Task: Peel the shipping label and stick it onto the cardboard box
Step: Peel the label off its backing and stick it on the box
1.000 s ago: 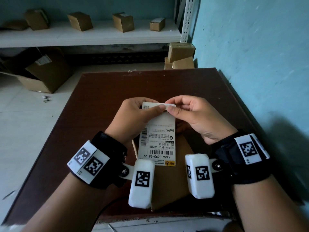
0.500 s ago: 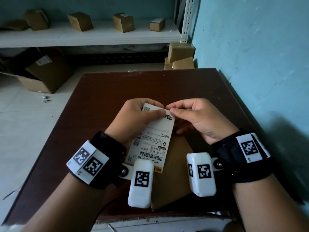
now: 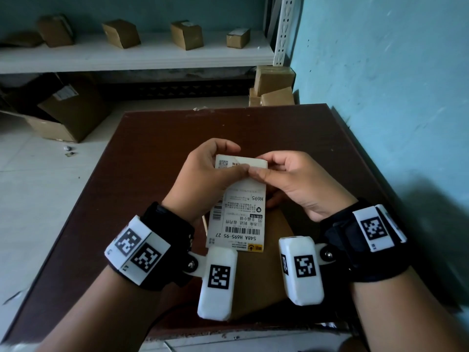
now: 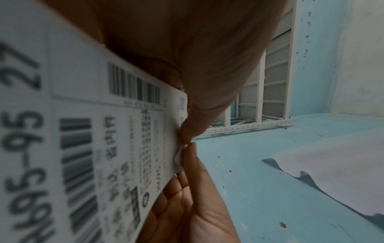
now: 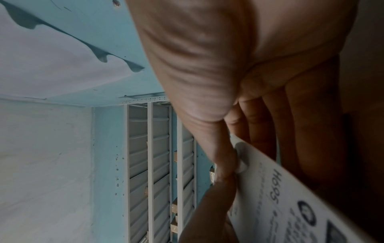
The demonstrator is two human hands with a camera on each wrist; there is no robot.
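Teal walls close in a storeroom where a white shelf (image 3: 142, 55) carries several small brown parcels (image 3: 187, 34), and a dark brown tabletop (image 3: 157, 138) fills the middle of the head view. Above it, the left hand (image 3: 203, 174) and the right hand (image 3: 294, 181) hold the shipping label (image 3: 238, 214) up in the air, printed side toward the camera. Both thumbs meet on the label's top part, where a strip of it looks folded or curled over. Each grip is closed on the label in a pinch. Beneath the hands, the cardboard box (image 3: 264, 250) lies flat on the tabletop near its close edge, partly hidden by the wrist cameras.

From the left wrist, the label (image 4: 87, 131) runs across the frame with its barcodes blurred, and the left hand (image 4: 187, 69) pinches its far edge. Right against that pinch the right hand's fingertips (image 4: 190, 152) nip the same edge, where a small lip of paper bends away.

From the right wrist, the right hand (image 5: 228, 82) shows thumb and finger closed on a corner of the label (image 5: 290, 205), which curls slightly under the thumb; the other hand's thumb (image 5: 216, 205) presses just below.

Judging by this, the peeling is only starting: a corner is being worked loose from the backing, though how far it has parted I cannot tell. Next the right hand needs to draw that lifted layer steadily away while the left holds the backing firm, keeping the sticky face from folding onto itself, before the label goes down to the box.
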